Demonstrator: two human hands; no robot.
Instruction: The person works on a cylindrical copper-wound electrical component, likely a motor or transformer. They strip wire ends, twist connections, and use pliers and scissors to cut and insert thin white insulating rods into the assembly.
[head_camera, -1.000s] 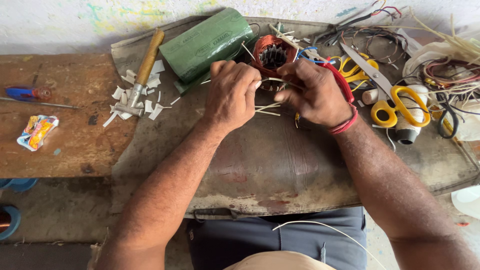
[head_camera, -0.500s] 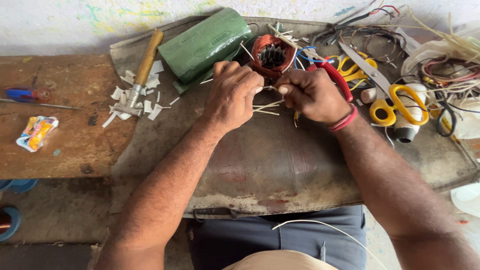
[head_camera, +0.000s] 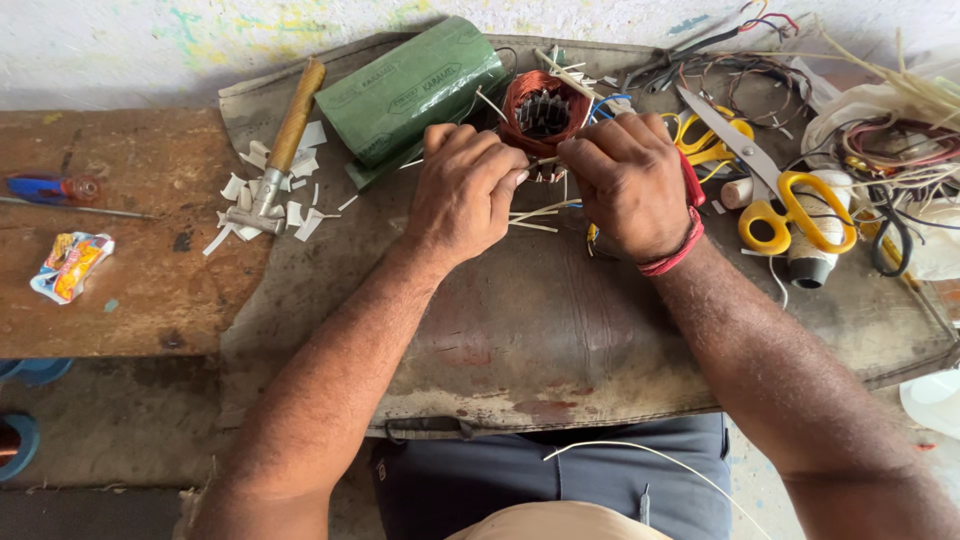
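A round motor stator with copper windings (head_camera: 542, 108) lies on the brown mat (head_camera: 520, 330) at the far middle. My left hand (head_camera: 462, 188) and my right hand (head_camera: 626, 182) are both curled at its near edge, fingertips pinching at the winding and at thin pale strips (head_camera: 535, 214) that stick out between the hands. A red band (head_camera: 672, 255) circles my right wrist. What the fingertips grip is partly hidden by the knuckles.
A green roll of sheet (head_camera: 410, 92) lies left of the stator. A hammer (head_camera: 280, 150) rests among white paper scraps (head_camera: 262, 200). Yellow-handled scissors (head_camera: 790, 195), a thread spool (head_camera: 812, 262) and tangled wires (head_camera: 880, 150) crowd the right. A screwdriver (head_camera: 60, 190) and a wrapper (head_camera: 70, 265) lie on the wooden bench.
Both hands have stayed at the stator's near edge, with only small shifts of the fingers. The stator and tools have not moved.
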